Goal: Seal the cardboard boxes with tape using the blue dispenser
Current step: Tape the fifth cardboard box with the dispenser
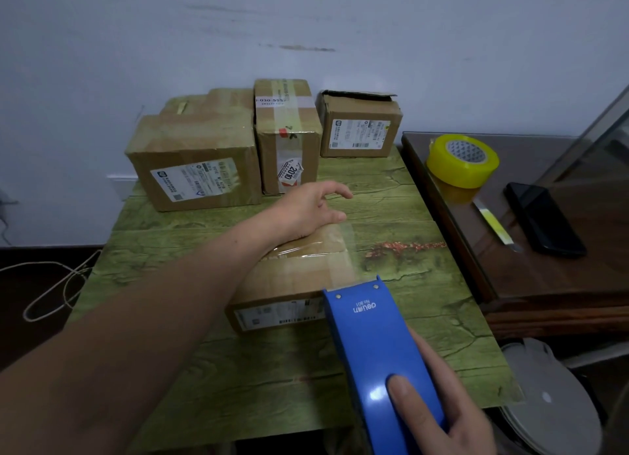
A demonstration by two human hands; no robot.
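**Clerk:** Item under work?

**Inspector:** One low flat brown cardboard box (292, 284), lying near the middle of the green wood-grain table (425, 298), printed label facing the camera.

**Clerk:** Left hand?

**Inspector:** The left hand (315, 209) rests by its heel and wrist on the far end of that box. The fingers are loosely spread, reaching past the box edge above the table, and hold nothing.

**Clerk:** Right hand?

**Inspector:** The right hand (452, 410) grips the blue plastic tape dispenser (377, 345) at the box's near right corner. The thumb lies flat on the top face and the other fingers curl round the right side.

**Clerk:** Tape?

**Inspector:** A strip of clear tape (343, 247) runs from the dispenser's front edge along the right side of the box top toward the left hand. The tape is transparent, so I cannot confirm whether it is stuck down along its whole length.

**Clerk:** Other stock?

**Inspector:** Three at the back, against the wall. A large brown cardboard box (194, 168) stands at left. A tall brown cardboard box (289, 137), banded with tape, is just beside it. A small brown cardboard box (360, 131) sits at right, apart from the tall one, with its top flap raised.

**Clerk:** Off the table?

**Inspector:** A dark brown side table (561, 284) adjoins on the right. It carries a yellow tape roll (463, 160) and, nearer, a black phone (544, 223).
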